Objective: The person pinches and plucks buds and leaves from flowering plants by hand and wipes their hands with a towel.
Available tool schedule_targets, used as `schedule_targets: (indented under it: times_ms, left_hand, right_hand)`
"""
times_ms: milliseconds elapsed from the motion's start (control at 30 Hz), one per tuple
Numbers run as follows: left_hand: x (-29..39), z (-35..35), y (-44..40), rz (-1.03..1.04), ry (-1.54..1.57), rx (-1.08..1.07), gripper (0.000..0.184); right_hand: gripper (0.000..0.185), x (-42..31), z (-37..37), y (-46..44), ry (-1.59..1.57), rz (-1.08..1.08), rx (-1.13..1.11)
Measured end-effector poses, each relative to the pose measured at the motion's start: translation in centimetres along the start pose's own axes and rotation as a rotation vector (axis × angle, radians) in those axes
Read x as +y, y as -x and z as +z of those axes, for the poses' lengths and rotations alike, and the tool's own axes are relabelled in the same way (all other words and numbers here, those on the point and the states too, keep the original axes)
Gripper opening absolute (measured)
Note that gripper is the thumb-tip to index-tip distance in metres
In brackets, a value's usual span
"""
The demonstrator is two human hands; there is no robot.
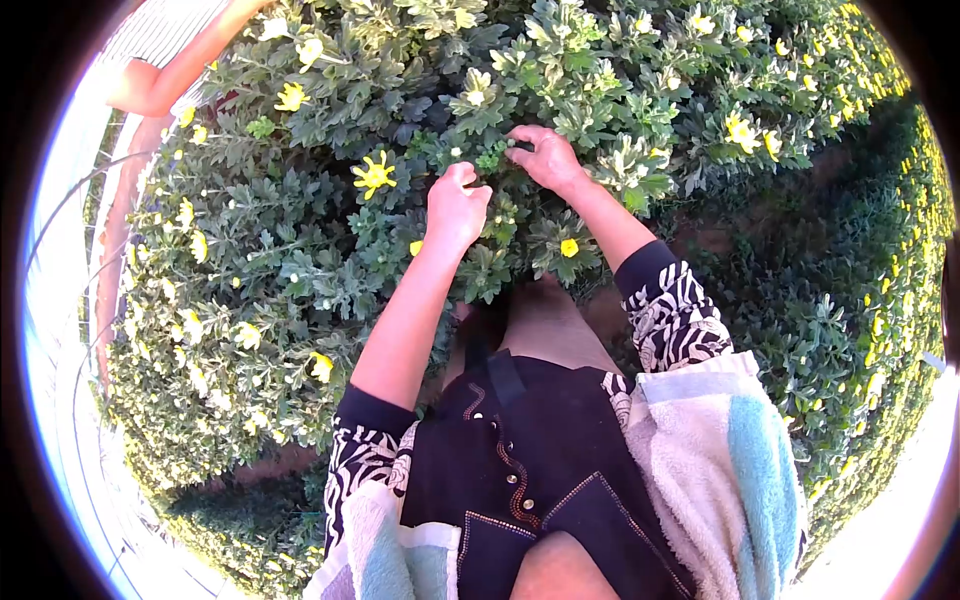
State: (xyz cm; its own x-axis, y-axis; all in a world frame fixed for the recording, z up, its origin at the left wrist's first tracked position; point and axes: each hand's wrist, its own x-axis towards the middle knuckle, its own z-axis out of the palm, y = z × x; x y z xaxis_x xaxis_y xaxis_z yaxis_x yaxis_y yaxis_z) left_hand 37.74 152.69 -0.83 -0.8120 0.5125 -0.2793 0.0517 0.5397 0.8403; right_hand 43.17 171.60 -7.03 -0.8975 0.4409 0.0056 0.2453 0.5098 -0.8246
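Observation:
Both my hands reach into a dense row of leafy green plants with yellow flowers. My left hand is closed, thumb against curled fingers, beside a pale bud; whatever it may hold is too small to make out. Just to the right, my right hand has thumb and forefinger bent toward each other around small green leaves; contact at the fingertips is unclear. A yellow flower is left of my left hand, and a smaller yellow bloom lies below my right hand.
At the upper left, another person's bent arm shows beside the plants. A shaded furrow runs at the right, with another flowering row beyond. A towel hangs over my clothes.

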Motion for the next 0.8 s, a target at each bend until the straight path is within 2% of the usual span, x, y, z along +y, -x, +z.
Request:
schedule_targets:
  times_ms: [33, 100, 133, 200, 233, 267, 333, 367, 467, 533, 600, 667, 733, 800]
  left_hand:
    - [0.0, 1.1, -1.0, -0.007, -0.007, 0.003, 0.051]
    - [0.8, 2.8, -2.5, -0.014, -0.25, -0.013, 0.053]
    - [1.2, 3.4, -2.8, -0.015, -0.256, -0.012, 0.053]
    - [2.1, 4.8, -3.4, 0.094, -0.359, -0.068, 0.052]
    - [2.1, 5.4, -3.9, 0.136, -0.323, -0.112, 0.038]
    - [1.8, 6.2, -4.3, 0.135, -0.324, -0.116, 0.038]
    - [1.1, 7.6, -5.0, -0.335, 0.315, -0.11, 0.025]
    - [1.3, 8.0, -4.8, -0.353, 0.353, -0.093, 0.017]
    - [1.9, 8.6, -4.9, -0.372, 0.265, -0.063, 0.018]
    - [2.0, 8.6, -5.2, -0.389, 0.24, -0.049, 0.02]
    - [1.3, 8.9, -5.5, -0.402, 0.218, -0.045, 0.021]
    - [-0.3, 8.8, -5.7, -0.451, 0.076, 0.015, 0.023]
    - [-1.8, 8.2, -5.3, -0.458, -0.297, -0.087, 0.022]
    - [-2.1, 8.5, -4.5, -0.114, -0.897, -0.136, 0.02]
  right_hand:
    - [0.033, 0.5, -0.4, 0.1, -0.009, 0.001, -0.005]
    - [0.028, 0.3, -1.9, 0.8, -0.206, 0.171, -0.131]
    - [0.024, 0.4, -2.3, 1.2, -0.229, 0.169, -0.103]
    - [0.024, 1.3, -2.5, 1.6, -0.402, 0.185, -0.132]
    - [0.013, 1.9, -2.7, 2.1, -0.446, 0.161, -0.115]
    - [0.014, 2.6, -3.0, 2.3, -0.485, 0.177, -0.15]
    - [0.014, 3.7, -3.2, 2.7, -0.518, 0.24, -0.139]
    - [0.014, 4.5, -3.0, 2.9, -0.523, 0.243, -0.144]
    - [0.014, 5.5, -2.4, 3.3, -0.521, 0.156, -0.116]
    - [0.014, 4.8, -2.5, 3.9, -0.721, 0.334, 0.017]
    - [0.018, 4.4, -3.5, 4.4, -0.728, 0.341, 0.014]
    - [0.023, 4.6, -4.3, 4.5, -0.731, 0.346, 0.008]
    - [0.021, 6.0, -4.3, 4.6, -0.892, 0.275, 0.003]
    - [0.018, 6.8, -3.4, 5.1, -0.948, 0.207, 0.008]
